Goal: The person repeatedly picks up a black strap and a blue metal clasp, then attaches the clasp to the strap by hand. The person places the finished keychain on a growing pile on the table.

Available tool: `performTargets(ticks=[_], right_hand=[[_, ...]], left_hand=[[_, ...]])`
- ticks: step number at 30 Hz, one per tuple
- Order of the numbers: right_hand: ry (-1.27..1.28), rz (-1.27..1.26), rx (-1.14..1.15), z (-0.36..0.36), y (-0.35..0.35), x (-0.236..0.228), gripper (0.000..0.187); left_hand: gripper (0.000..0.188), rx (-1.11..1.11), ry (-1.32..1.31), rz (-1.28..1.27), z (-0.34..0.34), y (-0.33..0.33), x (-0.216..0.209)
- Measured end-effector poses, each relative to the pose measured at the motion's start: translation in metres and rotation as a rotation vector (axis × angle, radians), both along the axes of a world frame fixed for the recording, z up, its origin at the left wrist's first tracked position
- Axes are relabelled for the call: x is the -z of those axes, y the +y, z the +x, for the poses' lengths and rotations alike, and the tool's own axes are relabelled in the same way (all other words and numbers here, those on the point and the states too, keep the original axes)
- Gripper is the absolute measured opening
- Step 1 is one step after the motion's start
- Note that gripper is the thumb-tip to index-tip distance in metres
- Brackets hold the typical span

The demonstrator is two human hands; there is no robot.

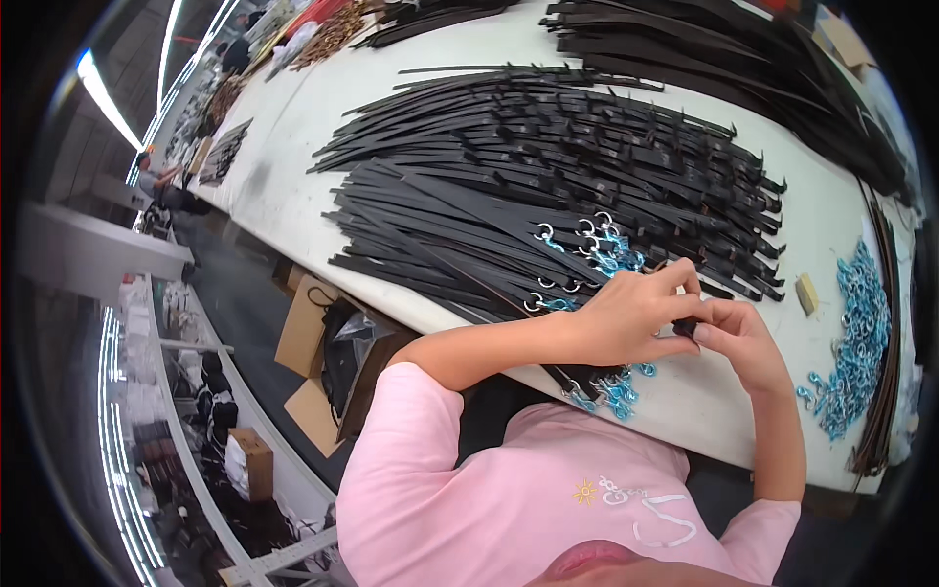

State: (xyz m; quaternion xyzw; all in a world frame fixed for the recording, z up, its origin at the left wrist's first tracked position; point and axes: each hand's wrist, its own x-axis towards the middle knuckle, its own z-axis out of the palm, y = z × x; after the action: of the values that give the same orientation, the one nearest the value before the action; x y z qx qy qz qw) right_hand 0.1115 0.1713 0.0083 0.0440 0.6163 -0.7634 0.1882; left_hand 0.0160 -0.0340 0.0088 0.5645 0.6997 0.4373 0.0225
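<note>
Over the near edge of the white table, my left hand [631,311] and my right hand [736,338] meet fingertip to fingertip. Between them is the small dark end of a black strap [687,327], pinched by the fingers of both; most of it is hidden. Beside my left hand, blue snap hooks with silver rings [611,256] lie at the ends of flat black straps [421,210]. More blue hooks [618,393] hang by the table edge below my left wrist. Behind my hands spreads a pile of black straps with folded, looped ends [626,161].
A heap of loose blue hooks [861,333] lies at the right, near a small yellowish block [807,293]. Wider dark strips [704,49] cover the far right. An opened cardboard box [311,333] stands left below the table. Another person [166,186] is at the far left.
</note>
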Motion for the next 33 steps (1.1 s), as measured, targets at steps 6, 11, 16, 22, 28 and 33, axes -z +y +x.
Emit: performTargets(ticks=[6,11,16,22,28,33], right_hand=[[0.025,-0.028,0.058,0.0,-0.007,0.009,0.014],[0.01,0.02,0.115,0.0,-0.005,0.015,0.013],[0.041,0.068,0.071,-0.004,0.002,0.008,0.02],[0.007,0.025,0.116,-0.009,0.005,0.015,0.024],[-0.004,0.037,0.13,-0.007,0.004,0.019,0.027],[0.014,0.091,0.127,-0.007,0.002,0.018,0.027]], left_hand=[[0.035,-0.041,0.051,-0.021,0.006,0.0,0.007],[0.038,-0.026,0.054,-0.052,0.001,0.004,0.006],[0.04,-0.044,-0.057,-0.11,-0.021,-0.015,-0.003],[0.029,-0.084,-0.038,-0.142,-0.024,-0.006,0.005],[0.026,-0.107,-0.008,-0.161,-0.02,-0.004,0.01],[0.021,-0.132,0.006,-0.187,-0.018,-0.005,0.009]])
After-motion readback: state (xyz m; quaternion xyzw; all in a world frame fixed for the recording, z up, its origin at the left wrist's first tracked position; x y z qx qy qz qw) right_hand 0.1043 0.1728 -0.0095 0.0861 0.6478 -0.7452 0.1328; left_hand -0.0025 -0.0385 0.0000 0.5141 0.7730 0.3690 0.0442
